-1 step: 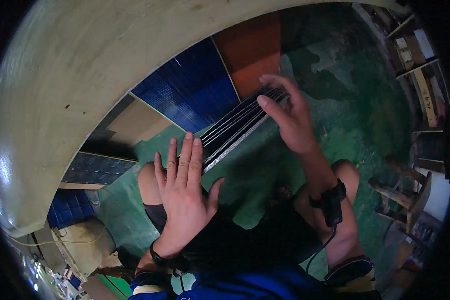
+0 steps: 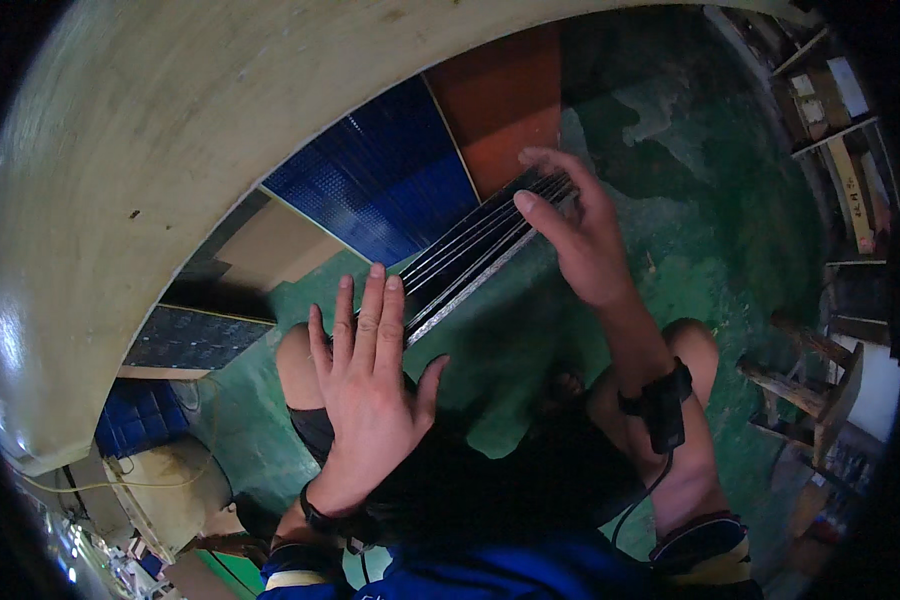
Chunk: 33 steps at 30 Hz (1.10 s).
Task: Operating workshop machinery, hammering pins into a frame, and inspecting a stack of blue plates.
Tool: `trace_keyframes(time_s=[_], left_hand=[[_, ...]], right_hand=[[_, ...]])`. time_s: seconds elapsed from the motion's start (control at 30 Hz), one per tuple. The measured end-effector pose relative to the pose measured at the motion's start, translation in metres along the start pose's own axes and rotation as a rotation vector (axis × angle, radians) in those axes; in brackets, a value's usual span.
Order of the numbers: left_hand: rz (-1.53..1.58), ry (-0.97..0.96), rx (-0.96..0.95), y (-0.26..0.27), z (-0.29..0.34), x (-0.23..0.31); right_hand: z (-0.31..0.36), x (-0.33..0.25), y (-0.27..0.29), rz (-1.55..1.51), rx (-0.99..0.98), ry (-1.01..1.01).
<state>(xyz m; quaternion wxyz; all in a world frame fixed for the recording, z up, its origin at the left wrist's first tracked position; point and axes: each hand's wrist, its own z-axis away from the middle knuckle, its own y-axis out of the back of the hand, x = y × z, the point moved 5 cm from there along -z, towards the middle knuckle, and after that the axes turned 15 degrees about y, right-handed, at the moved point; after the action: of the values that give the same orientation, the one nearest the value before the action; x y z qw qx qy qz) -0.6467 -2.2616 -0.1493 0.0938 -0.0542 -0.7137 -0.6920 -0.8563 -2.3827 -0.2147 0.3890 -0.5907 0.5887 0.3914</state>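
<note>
Between my hands is a stack of thin, dark panels (image 2: 475, 252) with silvery edges, slanting up to the right. My left hand (image 2: 368, 360) lies with straight, slightly spread fingers at the stack's near left end, back of the hand upward. At the far right end, my right hand (image 2: 588, 230) curls round the stack, thumb on the near side and fingers on the far side. The palm side of the left hand and the stack's underside are hidden. I cannot tell what supports the stack. A strapped device (image 2: 660, 405) with a cable sits on my right wrist.
A large pale curved surface (image 2: 170, 150) fills the upper left. Below its edge stand a blue panel (image 2: 380, 170), an orange-brown panel (image 2: 500, 105) and brown cardboard (image 2: 275, 240). A wooden stool (image 2: 805, 390) and shelves (image 2: 840, 140) line the right. The floor (image 2: 690, 240) is green.
</note>
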Motion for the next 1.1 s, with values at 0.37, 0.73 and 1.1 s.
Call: trace_keyframes(time_s=[0.37, 0.73, 1.1], left_hand=[[0.32, 0.331, -0.253, 0.013, -0.071, -0.059], [0.027, 0.256, -0.146, -0.01, -0.146, -0.24], [-0.756, 0.022, 0.169, -0.005, -0.16, -0.311]], right_hand=[[0.009, 0.004, 0.006, 0.235, 0.101, 0.082], [0.012, 0.017, 0.005, 0.21, 0.084, 0.069], [0.009, 0.011, 0.002, 0.079, 0.087, 0.019]])
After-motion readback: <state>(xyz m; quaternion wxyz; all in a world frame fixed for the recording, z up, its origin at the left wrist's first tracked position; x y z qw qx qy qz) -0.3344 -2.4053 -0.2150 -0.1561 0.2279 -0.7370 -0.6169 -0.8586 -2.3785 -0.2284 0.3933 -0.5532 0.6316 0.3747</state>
